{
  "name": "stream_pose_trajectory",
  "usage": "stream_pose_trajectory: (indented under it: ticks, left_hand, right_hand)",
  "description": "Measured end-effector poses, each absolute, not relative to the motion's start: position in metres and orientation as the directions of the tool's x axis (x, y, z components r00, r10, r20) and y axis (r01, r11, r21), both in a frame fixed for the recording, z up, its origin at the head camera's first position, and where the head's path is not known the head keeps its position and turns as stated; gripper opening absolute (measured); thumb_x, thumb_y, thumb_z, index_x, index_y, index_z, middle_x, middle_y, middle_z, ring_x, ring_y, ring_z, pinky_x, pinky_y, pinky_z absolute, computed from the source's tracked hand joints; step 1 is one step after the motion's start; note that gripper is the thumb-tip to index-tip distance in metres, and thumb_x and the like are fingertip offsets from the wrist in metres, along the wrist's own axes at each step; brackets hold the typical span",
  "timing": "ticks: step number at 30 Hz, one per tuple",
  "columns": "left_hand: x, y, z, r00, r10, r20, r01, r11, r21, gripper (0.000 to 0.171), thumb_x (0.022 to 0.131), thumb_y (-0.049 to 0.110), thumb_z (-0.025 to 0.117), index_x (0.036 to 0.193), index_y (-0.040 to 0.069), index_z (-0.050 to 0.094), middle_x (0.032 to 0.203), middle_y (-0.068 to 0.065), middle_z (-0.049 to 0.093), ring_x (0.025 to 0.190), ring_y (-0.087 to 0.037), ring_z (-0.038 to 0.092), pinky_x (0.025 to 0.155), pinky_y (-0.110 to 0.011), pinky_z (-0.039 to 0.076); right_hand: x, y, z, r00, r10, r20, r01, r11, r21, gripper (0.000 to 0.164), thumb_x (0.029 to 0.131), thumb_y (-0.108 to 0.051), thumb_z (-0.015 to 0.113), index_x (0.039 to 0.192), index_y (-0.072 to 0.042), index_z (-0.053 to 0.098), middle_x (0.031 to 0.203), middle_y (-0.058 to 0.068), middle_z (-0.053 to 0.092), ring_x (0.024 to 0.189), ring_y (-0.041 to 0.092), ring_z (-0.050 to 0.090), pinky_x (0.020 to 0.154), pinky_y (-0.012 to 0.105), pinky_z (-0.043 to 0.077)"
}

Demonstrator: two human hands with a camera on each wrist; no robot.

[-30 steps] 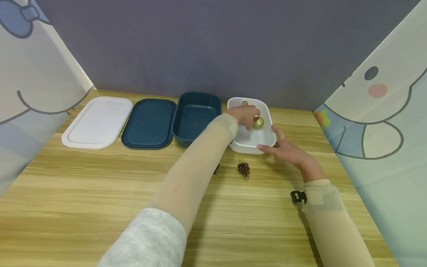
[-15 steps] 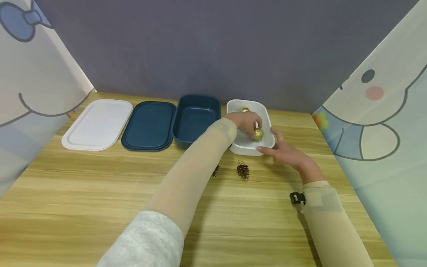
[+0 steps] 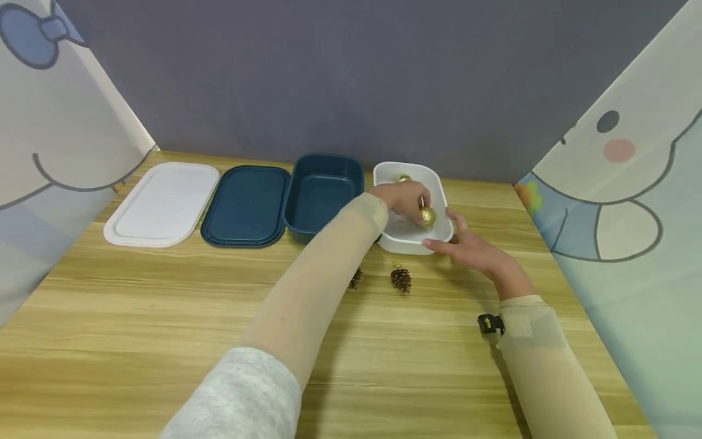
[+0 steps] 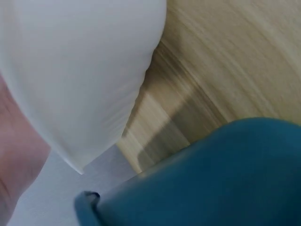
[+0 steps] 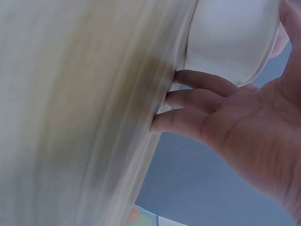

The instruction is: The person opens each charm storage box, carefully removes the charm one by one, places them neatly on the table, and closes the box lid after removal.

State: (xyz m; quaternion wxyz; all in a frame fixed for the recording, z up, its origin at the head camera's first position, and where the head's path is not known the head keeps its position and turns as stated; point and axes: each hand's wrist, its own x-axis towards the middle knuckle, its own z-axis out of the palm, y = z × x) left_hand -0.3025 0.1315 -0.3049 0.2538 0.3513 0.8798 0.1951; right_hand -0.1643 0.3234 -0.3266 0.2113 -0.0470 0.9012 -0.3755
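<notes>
My left hand [image 3: 407,198] reaches down into the white plastic box [image 3: 408,246] and pinches a glittery gold Christmas bauble [image 3: 428,216], its fingertips partly hidden behind the hand. Another gold bauble [image 3: 404,178] lies at the box's back wall. At the box's front right corner my right hand [image 3: 474,247] holds on, thumb at the front rim and index finger along the right side. In the right wrist view, the fingers [image 5: 197,96] of that hand curve beside the box wall, tips down at the tabletop.
Left of the white box stands a dark blue box [image 3: 312,230]. A dark blue lid [image 3: 245,206] and a white lid [image 3: 163,204] lie flat farther left. Before the boxes are a pinecone ornament [image 3: 401,280] and a second pinecone [image 3: 356,279], partly behind the left arm. A grey panel [image 3: 340,79] rises behind.
My left hand has come forward from the back of the white box, and the gold bauble by its fingers has shifted toward the front. The right hand stays at the corner.
</notes>
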Motion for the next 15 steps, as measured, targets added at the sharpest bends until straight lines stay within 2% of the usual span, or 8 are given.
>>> stream_pose_trajectory:
  ticks: [9,15]
  left_hand:
    - [-0.295,0.125,-0.286,-0.609,0.744,-0.274,0.558,0.648,0.519,0.047,0.098,0.030,0.079,0.139,0.014,0.063,0.143,-0.005,0.065,0.125,-0.016,0.064,0.105,-0.030,0.054]
    - [-0.288,0.115,-0.277,-0.583,0.792,-0.181,0.609,0.574,0.548,0.045,0.097,0.023,0.080,0.137,0.012,0.064,0.137,-0.005,0.066,0.122,-0.016,0.063,0.102,-0.028,0.055]
  right_hand:
    - [-0.169,0.321,-0.329,-0.905,-0.251,-0.344,0.067,0.714,-0.697,0.115,0.103,-0.058,0.063,0.167,-0.020,-0.023,0.166,0.036,0.036,0.154,0.050,0.039,0.121,0.069,0.037]
    - [-0.173,0.318,-0.329,-0.904,-0.252,-0.346,0.070,0.711,-0.700,0.116,0.102,-0.060,0.064,0.167,-0.021,-0.024,0.167,0.035,0.035,0.155,0.050,0.038,0.122,0.068,0.037]
